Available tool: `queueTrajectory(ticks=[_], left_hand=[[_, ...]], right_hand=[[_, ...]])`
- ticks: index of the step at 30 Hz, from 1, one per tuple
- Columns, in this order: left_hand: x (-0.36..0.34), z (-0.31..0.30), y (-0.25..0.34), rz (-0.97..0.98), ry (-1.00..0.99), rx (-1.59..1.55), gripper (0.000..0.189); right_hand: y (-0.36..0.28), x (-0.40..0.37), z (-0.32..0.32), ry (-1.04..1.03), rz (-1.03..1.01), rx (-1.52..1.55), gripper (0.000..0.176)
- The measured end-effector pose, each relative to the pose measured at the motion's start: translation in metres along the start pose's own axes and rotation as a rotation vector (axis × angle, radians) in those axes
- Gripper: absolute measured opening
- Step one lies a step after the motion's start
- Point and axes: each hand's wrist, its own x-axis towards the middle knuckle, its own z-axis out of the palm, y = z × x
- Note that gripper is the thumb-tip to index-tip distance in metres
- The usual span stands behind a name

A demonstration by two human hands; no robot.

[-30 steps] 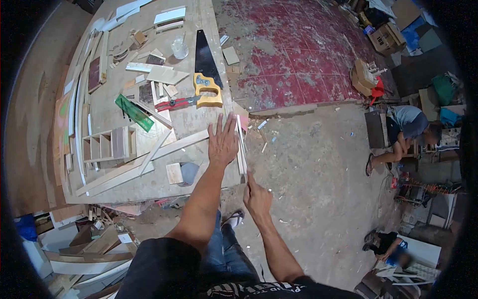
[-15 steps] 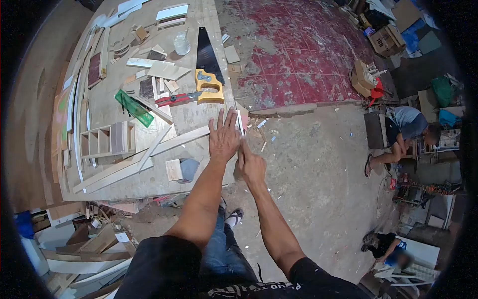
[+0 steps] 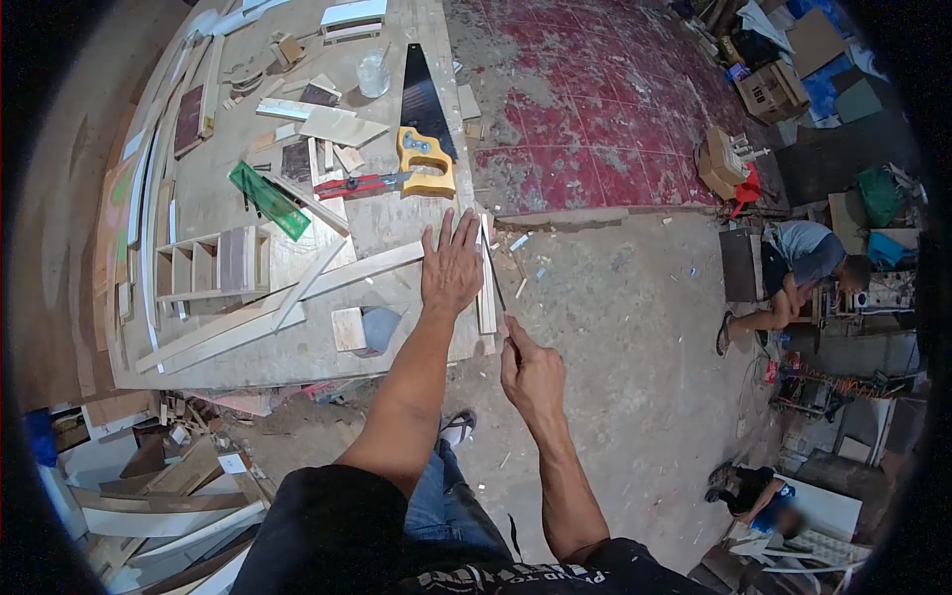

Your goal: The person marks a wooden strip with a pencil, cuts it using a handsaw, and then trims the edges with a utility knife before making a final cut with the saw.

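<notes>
My left hand lies flat with fingers spread near the right edge of the workbench, beside a narrow pale wood strip along that edge. My right hand is closed, just off the bench edge, around the near end of a thin dark file-like tool. This tool runs up along the strip's outer side; its exact kind is hard to make out. Beyond my left hand rest a handsaw with a yellow handle and a red-handled cutting tool. A longer wood strip reaches toward my left wrist.
On the bench are a small compartmented wooden box, a green plastic piece, a clear jar and wood offcuts. Scrap wood is piled at lower left. Two people sit at the right, one a person in a grey shirt.
My right hand has drawn back toward my body and slightly right, exposing more of the thin tool and the wood strip. My left hand stays flat at the bench edge.
</notes>
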Motion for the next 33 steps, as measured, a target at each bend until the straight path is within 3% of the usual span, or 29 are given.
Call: queueTrajectory(ticks=[18,26,30,31,33], left_hand=[[0.004,-0.004,0.001,-0.021,-0.039,0.06,0.066],[0.004,-0.003,-0.004,0.002,-0.101,0.052,0.067],[0.004,-0.002,-0.003,-0.002,-0.09,0.119,0.067],[0.002,-0.014,-0.001,0.018,-0.147,0.164,0.065],[0.003,0.011,-0.007,0.023,-0.082,0.119,0.066]], right_hand=[[-0.048,0.043,-0.033,-0.03,0.051,-0.115,0.037],[-0.018,0.118,0.032,-0.004,-0.035,-0.173,0.019],[-0.04,0.088,0.015,-0.091,0.125,-0.202,0.025],[-0.034,0.093,0.021,-0.09,0.136,-0.204,0.025],[-0.015,0.124,0.043,-0.071,0.071,-0.182,0.029]])
